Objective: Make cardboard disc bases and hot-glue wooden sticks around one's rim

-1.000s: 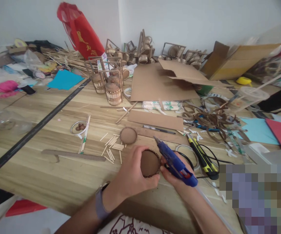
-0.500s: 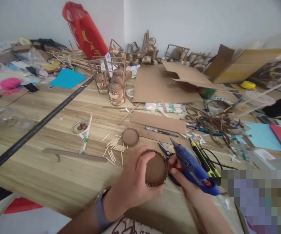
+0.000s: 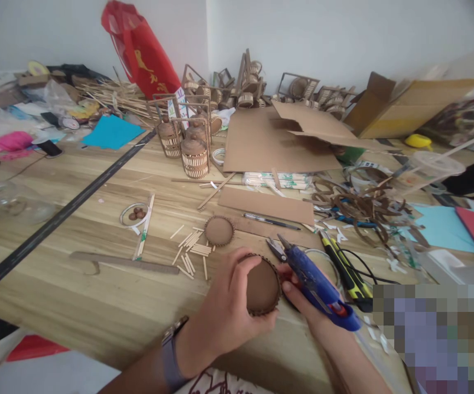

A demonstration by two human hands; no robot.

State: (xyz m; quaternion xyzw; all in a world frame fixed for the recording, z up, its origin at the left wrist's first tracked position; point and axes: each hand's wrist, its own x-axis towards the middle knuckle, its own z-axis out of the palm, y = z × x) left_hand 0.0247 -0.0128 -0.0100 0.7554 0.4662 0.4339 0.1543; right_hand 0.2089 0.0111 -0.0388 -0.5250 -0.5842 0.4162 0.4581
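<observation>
Between the thumb and fingers of my left hand [image 3: 231, 303] is a round cardboard disc [image 3: 264, 284] with a dark ridged rim, tilted up off the table. My right hand [image 3: 308, 303] is closed around a blue hot glue gun [image 3: 317, 284], its nozzle pointing up and left; the right fingertips are at the disc's right edge. A second, smaller rimmed disc [image 3: 219, 230] lies flat just beyond. Several short wooden sticks [image 3: 194, 246] are scattered to its left. Scissors [image 3: 277, 250] lie partly hidden behind the glue gun.
Yellow-and-black utility knives [image 3: 346, 271] lie right of the glue gun. Farther back are a pen [image 3: 272, 221], cardboard sheets [image 3: 278, 139], tangled brown strips [image 3: 362, 205] and small lidded baskets in frames [image 3: 195, 156]. A white ring holding brown beads [image 3: 137, 213] is at left.
The glue gun has shifted slightly left, its nozzle moving left and a little down. The disc in my left hand stays nearly in place.
</observation>
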